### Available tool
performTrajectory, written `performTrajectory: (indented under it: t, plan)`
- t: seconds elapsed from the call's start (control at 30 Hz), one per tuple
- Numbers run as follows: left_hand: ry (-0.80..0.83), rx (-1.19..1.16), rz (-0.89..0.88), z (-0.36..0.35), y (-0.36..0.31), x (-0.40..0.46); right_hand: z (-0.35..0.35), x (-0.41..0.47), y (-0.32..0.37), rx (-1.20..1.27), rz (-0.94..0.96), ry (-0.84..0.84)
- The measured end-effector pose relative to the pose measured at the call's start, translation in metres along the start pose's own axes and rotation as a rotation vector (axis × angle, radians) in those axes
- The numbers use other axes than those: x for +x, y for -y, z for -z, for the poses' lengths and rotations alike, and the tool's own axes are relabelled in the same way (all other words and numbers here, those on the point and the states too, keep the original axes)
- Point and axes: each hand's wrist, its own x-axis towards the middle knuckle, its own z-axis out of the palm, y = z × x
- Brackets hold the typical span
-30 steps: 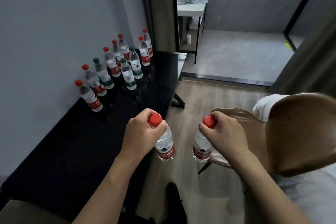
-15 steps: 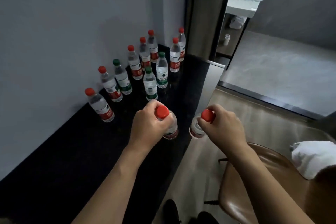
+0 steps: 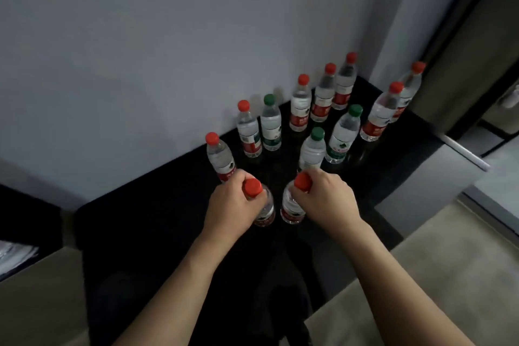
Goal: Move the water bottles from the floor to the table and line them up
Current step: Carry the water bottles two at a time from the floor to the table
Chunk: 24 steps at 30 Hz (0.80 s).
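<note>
- Red-capped bottle in the left hand, gripped at the neck: lower it straight, base flat, just this side of the wall row's nearest bottle.
- Right hand clamps its red-capped bottle by the neck too; I'd set it ahead of the green-capped bottle.
- Both are clear plastic with red labels, held low over the black table; whether they touch it, I cannot tell.

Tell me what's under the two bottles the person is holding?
The black table lies beneath the left bottle and right bottle, each gripped near its red cap by the left hand and right hand. Whether their bases touch it can't be seen.
</note>
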Motion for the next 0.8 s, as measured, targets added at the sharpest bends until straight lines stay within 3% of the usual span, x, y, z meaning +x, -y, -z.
performTrajectory:
  t: [0.27,0.53,0.7,0.8]
  plan:
    - [-0.014,0.089,0.197,-0.012,0.039,0.017,-0.041,0.059,0.008,0.005,0.101,0.144]
    - [-0.047,0.086,0.252,-0.012,0.061,0.015,-0.049,0.073,0.018,-0.003,0.093,0.237]
    - [0.045,0.127,0.253,-0.006,0.056,0.016,-0.041,0.073,0.027,-0.087,0.072,0.335]
    - [0.027,0.216,0.270,0.007,0.059,0.007,-0.031,0.069,0.036,-0.173,0.115,0.299]
